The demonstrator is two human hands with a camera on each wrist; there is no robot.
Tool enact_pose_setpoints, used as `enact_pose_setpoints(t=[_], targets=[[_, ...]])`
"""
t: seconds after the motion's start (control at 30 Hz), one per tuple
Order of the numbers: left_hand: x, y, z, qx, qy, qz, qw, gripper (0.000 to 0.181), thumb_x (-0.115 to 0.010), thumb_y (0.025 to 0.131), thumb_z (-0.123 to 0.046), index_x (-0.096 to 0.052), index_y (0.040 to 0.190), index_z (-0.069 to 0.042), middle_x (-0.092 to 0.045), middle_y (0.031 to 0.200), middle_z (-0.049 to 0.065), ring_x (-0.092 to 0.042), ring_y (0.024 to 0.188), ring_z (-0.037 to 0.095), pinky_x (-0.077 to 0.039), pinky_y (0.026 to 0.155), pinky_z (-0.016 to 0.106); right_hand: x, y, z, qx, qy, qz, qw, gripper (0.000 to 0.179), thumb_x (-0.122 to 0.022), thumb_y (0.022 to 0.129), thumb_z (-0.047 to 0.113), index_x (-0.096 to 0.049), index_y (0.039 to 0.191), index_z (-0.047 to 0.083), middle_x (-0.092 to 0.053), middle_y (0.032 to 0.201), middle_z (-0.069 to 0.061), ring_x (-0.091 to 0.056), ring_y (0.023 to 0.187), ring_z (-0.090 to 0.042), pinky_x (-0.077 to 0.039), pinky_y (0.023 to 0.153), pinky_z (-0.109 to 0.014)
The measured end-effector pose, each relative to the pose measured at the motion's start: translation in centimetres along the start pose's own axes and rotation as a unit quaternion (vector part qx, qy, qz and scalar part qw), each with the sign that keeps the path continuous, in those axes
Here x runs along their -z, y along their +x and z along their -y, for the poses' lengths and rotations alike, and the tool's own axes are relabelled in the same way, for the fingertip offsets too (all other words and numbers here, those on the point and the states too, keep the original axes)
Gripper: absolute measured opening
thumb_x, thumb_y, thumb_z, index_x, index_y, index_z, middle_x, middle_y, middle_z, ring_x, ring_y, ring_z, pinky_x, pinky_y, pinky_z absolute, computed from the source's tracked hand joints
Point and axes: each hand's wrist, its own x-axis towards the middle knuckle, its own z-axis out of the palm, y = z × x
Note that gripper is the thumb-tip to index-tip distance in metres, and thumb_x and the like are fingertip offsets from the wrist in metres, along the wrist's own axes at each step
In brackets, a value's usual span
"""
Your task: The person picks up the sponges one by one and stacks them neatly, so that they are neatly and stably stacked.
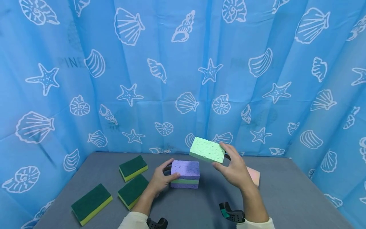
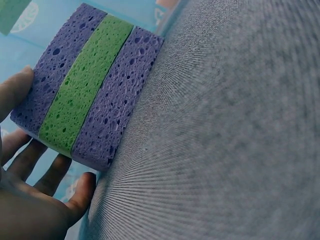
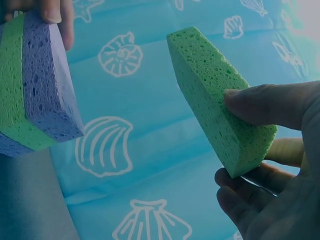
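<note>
On the grey table three sponges are stacked: a purple sponge [image 1: 185, 168] on top, a green sponge [image 2: 85, 82] in the middle and a purple sponge [image 2: 120, 95] at the bottom. My left hand [image 1: 160, 178] grips the left end of the top purple sponge, thumb at the front and fingers toward the back. Up in the air, right of the stack and apart from it, my right hand [image 1: 235, 168] pinches a light green sponge [image 3: 215, 95] by its right end. This sponge is slightly tilted.
Several scrub sponges with dark green tops and yellow sides lie at left: one far [image 1: 133, 167], one behind my left forearm [image 1: 132, 190], one nearer [image 1: 92, 203]. A pink sponge [image 1: 254, 175] is partly hidden by my right wrist. A blue shell-print curtain [image 1: 171, 86] hangs behind the table.
</note>
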Motion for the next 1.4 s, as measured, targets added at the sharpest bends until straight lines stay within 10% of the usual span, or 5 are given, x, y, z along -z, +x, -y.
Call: enact_pose_setpoints(t=[1.4], targets=[[0.0, 0.3, -0.4, 0.024, -0.021, 0.001, 0.9995, 0.071, -0.078, 0.083, -0.027, -0.046, 0.144, -0.01, -0.048, 0.137, 0.019, -0.042, 0.125, 0.04, -0.045, 0.091, 0.051, -3.8, 1.4, -0.3, 0.065, 0.056, 0.072, 0.9937, 0.077, -0.079, 0.079, 0.003, -0.04, 0.145, -0.001, -0.044, 0.14, -0.017, -0.046, 0.124, -0.034, -0.042, 0.095, -0.05]])
